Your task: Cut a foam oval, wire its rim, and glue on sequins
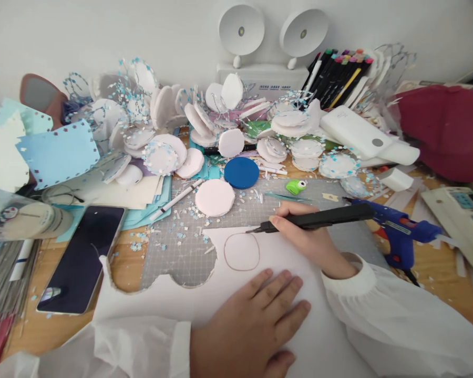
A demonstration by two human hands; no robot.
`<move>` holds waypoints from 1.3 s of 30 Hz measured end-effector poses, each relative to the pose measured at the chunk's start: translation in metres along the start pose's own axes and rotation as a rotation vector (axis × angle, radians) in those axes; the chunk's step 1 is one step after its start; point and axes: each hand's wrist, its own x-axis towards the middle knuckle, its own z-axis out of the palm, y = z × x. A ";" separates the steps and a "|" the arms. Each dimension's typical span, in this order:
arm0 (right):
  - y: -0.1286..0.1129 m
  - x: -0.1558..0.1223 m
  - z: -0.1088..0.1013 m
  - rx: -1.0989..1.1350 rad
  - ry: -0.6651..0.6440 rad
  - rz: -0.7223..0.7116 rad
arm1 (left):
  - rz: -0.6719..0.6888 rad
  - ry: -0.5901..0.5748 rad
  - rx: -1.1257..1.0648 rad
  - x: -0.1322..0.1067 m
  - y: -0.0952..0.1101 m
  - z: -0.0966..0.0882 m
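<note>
A white foam board (161,302) with scalloped cut-outs along its far edge lies before me. On it is a drawn rounded outline (242,252). My left hand (256,320) rests flat on the board, fingers spread, just below that outline. Closed around a black craft knife (319,218), my right hand (307,231) keeps the thin tip at the outline's top edge. Beyond the board sit a thick white foam disc (215,197) and a round blue lid (242,172). A grey cutting mat (169,262) shows underneath.
White discs (231,143), several trimmed with blue-white garland, pile along the back. A phone (82,257) and blue paper stand left. At right lie a blue glue gun (402,231), a white handheld device (358,134) and a maroon cap (445,131). A green punch (295,186) sits behind the knife.
</note>
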 end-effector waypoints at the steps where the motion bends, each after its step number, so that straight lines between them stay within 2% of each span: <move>1: 0.000 -0.001 0.001 0.002 0.004 0.006 | 0.000 -0.001 0.000 0.000 0.000 0.000; 5: 0.002 -0.002 -0.002 -0.002 0.085 0.048 | -0.004 -0.006 -0.001 0.000 0.001 0.000; 7: 0.005 -0.002 -0.007 0.021 0.165 0.040 | -0.011 -0.008 -0.006 0.000 0.000 -0.001; 9: 0.007 -0.002 -0.015 0.090 0.187 0.027 | -0.015 -0.005 -0.013 0.000 -0.002 -0.003; 13: 0.005 -0.005 -0.024 0.150 0.053 0.012 | -0.016 0.008 -0.033 0.000 -0.005 -0.006; 16: -0.003 -0.010 -0.023 -0.021 -0.091 -0.053 | -0.025 0.014 -0.049 -0.001 -0.006 -0.005; 18: -0.007 -0.013 -0.021 -0.116 -0.140 -0.116 | -0.032 0.020 -0.054 -0.001 -0.005 -0.005; 23: -0.007 -0.015 -0.019 -0.269 -0.146 -0.267 | -0.036 0.020 -0.061 -0.001 -0.005 -0.005; 39: -0.013 -0.015 -0.018 -0.309 -0.170 -0.325 | -0.034 0.013 -0.071 -0.001 -0.006 -0.006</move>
